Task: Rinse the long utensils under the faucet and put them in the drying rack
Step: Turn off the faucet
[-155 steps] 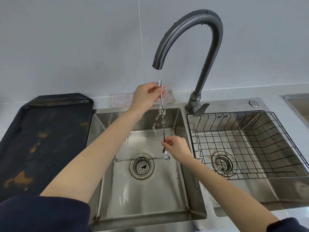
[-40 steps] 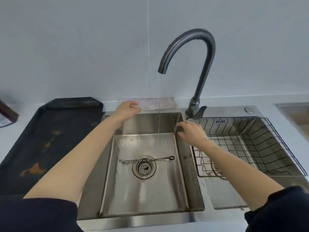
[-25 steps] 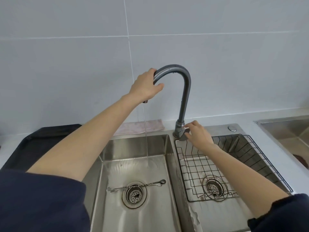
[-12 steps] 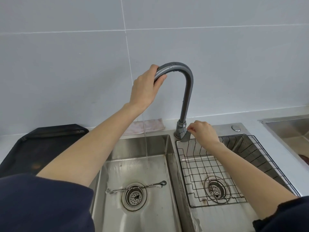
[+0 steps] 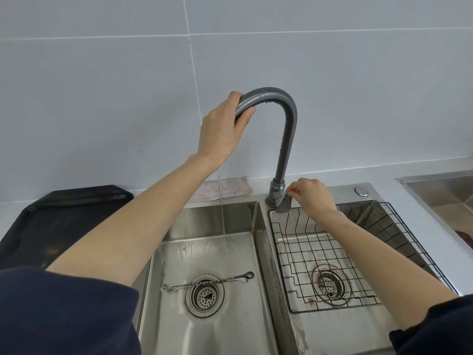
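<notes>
A dark grey gooseneck faucet rises between the two basins, with a thin stream of water falling into the left basin. My left hand is wrapped around the spout end of the faucet. My right hand pinches the faucet's lever at its base. One long twisted metal utensil lies across the left basin's drain. The black wire drying rack sits in the right basin; no utensil shows in its visible part.
A dark tray lies on the counter to the left. A pinkish cloth lies behind the left basin. Another steel basin edge shows at the far right. A round button sits on the sink deck.
My left hand rose from the sink rim to grip the faucet spout, and my right hand moved onto the lever. The view tilted upward. The water stream has thinned.
</notes>
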{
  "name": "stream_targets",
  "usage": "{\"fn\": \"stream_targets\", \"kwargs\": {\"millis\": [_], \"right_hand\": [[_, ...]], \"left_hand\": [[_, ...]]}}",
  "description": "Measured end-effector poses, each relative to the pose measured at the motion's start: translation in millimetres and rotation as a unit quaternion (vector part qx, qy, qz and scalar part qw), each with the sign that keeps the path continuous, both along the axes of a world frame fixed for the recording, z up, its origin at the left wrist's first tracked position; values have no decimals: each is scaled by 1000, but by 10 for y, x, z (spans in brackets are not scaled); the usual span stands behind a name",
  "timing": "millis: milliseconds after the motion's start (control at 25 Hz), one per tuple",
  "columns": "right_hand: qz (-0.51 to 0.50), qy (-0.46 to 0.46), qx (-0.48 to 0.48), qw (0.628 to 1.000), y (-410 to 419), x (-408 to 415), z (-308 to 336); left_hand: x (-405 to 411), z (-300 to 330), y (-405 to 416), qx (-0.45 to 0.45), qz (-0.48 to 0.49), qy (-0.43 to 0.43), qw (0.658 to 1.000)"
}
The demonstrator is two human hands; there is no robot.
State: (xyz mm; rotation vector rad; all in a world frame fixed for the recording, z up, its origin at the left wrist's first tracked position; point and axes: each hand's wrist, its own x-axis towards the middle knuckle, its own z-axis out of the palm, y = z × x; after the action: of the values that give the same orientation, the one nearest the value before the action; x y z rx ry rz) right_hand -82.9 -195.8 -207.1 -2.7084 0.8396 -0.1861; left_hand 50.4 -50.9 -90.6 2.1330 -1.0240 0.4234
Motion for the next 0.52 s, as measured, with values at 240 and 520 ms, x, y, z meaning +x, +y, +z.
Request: {"fn": "stream_targets", "kwargs": {"millis": [240, 520], "right_hand": [[-28, -17, 24, 999, -29, 106, 58], [-25, 8, -17, 1000, 45, 104, 69]], "left_hand": [[-9, 0, 0, 3, 4, 1, 1000], [-19, 22, 31, 20, -9, 17, 1000]]}}
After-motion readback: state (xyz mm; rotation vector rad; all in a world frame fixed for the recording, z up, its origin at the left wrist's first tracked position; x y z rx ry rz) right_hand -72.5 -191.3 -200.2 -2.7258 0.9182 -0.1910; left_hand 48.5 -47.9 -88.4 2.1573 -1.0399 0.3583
